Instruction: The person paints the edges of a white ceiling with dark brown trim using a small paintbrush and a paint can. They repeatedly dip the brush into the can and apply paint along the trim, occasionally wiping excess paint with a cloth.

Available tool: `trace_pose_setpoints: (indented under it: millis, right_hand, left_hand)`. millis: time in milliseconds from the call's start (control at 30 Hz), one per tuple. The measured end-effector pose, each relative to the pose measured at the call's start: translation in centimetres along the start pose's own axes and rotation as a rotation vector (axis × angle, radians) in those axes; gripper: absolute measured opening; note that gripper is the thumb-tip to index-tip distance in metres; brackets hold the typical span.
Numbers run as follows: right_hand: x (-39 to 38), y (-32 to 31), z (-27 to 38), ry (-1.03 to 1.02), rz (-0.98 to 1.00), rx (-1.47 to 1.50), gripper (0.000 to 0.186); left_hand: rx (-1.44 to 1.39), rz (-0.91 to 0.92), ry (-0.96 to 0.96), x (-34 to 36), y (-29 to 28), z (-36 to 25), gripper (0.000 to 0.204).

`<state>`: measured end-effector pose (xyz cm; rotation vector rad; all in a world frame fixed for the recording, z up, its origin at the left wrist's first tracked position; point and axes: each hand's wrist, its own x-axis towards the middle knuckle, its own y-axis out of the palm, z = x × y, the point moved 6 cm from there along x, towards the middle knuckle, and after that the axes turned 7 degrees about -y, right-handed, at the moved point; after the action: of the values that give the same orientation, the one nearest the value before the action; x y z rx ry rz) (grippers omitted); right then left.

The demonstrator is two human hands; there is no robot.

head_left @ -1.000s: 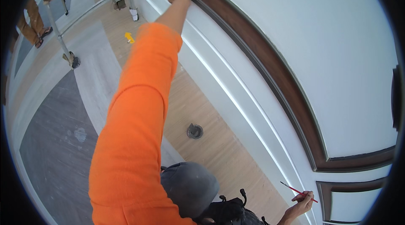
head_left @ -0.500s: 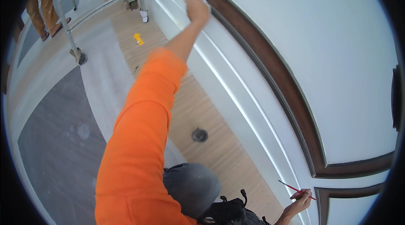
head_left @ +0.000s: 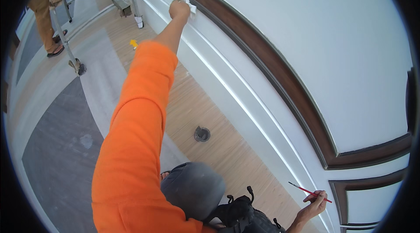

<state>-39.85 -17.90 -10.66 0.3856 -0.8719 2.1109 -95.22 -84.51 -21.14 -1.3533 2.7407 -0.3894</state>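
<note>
Orange-sleeved left hand [head_left: 178, 9] outstretched pressing cloth [head_left: 185, 0]

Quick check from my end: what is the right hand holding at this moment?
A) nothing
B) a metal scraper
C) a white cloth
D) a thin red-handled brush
D: the right hand pinches a thin red-handled brush near the dark wood trim, while the white cloth is in the left hand, pressed to the wall higher up.

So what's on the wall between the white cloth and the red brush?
In the head view, the dark brown curved trim runs along the white wall from the white cloth down toward the red brush.
</note>
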Motion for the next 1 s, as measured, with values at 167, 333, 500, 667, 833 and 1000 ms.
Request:
trace_pose_setpoints:
  millis: [167, 333, 500, 667, 833, 1000]
  right_hand:
    - [0.2, -1.3, 0.5, 0.017, -0.060, 0.085, 0.043]
    - [-0.4, -3.9, 0.7, -0.005, -0.050, 0.122, 0.043]
    - [0.0, -4.5, 0.0, 0.006, -0.044, 0.187, 0.042]
    - [0.1, -3.3, -0.3, 0.028, -0.013, 0.252, 0.041]
    - [-0.4, -3.5, -0.3, 0.031, -0.018, 0.170, 0.041]
    - [-0.3, -3.7, -1.0, 0.070, -0.047, 0.180, 0.041]
  left_hand:
    - [0.618, 0.529, 0.774, -6.6, 0.9, 6.5, 0.044]
    - [1.149, 0.618, 0.378, -13.4, -9.4, 23.8, 0.054]
    - [0.811, 1.022, 0.423, -31.1, -13.9, 32.7, 0.039]
    - [0.432, 0.900, 0.288, -41.2, -12.5, 30.0, 0.043]
    - [0.522, 0.717, 0.198, -31.8, -10.5, 32.9, 0.041]
    - [0.385, 0.440, 0.390, -20.1, -3.7, 26.7, 0.050]
